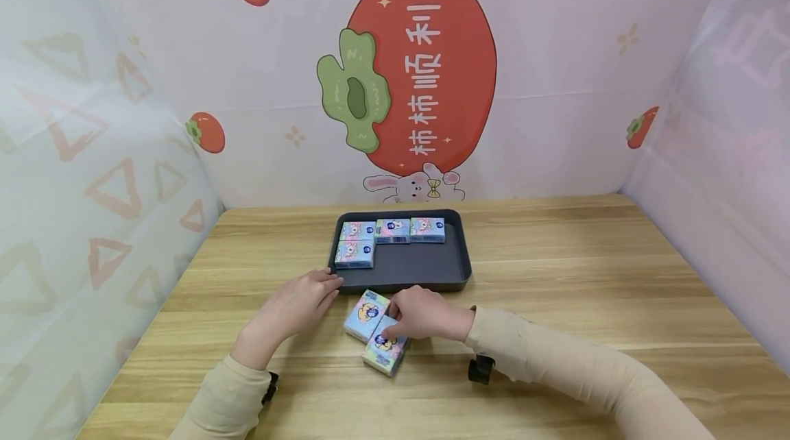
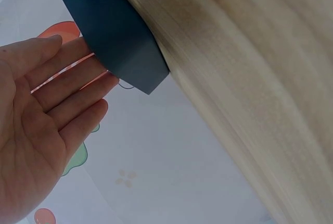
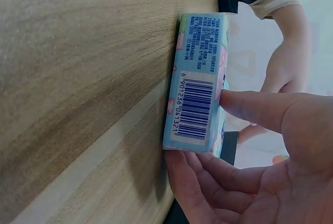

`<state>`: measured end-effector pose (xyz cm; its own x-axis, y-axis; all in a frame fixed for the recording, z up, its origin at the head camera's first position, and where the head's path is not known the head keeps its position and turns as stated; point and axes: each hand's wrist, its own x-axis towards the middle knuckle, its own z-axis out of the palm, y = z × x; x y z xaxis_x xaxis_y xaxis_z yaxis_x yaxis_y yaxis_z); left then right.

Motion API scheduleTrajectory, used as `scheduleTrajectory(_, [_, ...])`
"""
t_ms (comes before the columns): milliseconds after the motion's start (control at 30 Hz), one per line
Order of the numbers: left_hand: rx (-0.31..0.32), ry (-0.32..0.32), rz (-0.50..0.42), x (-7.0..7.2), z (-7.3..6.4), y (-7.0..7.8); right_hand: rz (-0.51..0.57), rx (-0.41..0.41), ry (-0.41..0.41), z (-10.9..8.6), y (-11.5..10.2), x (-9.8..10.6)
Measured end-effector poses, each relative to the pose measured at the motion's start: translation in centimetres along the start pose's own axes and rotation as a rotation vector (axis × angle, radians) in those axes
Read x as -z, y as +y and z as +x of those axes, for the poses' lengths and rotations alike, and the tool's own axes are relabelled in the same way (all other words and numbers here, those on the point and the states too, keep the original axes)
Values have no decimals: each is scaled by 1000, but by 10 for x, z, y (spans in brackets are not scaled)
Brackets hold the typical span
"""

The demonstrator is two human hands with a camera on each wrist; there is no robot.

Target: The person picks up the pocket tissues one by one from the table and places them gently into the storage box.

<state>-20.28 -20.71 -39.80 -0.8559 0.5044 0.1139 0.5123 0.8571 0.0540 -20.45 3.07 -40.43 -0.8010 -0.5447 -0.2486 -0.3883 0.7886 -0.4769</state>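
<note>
Pack (image 1: 384,353) being pinched at 6 o'clock of the tray (image 1: 426,266)

The right hand (image 1: 426,314) is gripping it, thumb pressing on top and fingers curling at the far end. A second pack (image 1: 363,313) is lying just beside it, at 11 o'clock. The left hand (image 1: 302,301) is resting straight, slightly parted fingers on the tray's corner near 8 o'clock, seemingly steadying it. Four packs (image 1: 393,229) are sitting inside, from 9 o'clock round to 1. The step in hand is looking like a pick-up, the next move probably calling for a lift clear of the neighbour and a squaring-up
</note>
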Motion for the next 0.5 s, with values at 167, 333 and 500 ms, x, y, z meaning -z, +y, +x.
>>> scheduleTrajectory(167, [-1,0,4,0,0,-1,13,-10,-26,2,1,1])
scheduleTrajectory(333, [-2,0,5,0,1,0,24,-39,-45,3,1,1])
scheduleTrajectory(500, [0,6,3,1,1,0,12,-58,-59,3,-1,0])
